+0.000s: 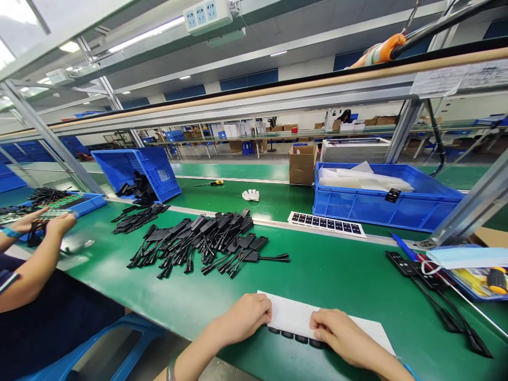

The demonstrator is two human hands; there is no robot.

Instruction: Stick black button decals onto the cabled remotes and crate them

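White sheet [291, 315] is sitting at near side of green bench [341, 275], left hand [249, 316] is pinching its left end, right hand [342, 334] is pinching its near edge, black pieces [300, 338] are poking out between hands, black cabled parts [206, 235] are lying piled beyond, label strip [326, 223] is sitting before blue bin [381, 203]

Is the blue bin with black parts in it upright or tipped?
Tipped: the blue bin lies on its side, and black parts spill from its open mouth onto the bench.
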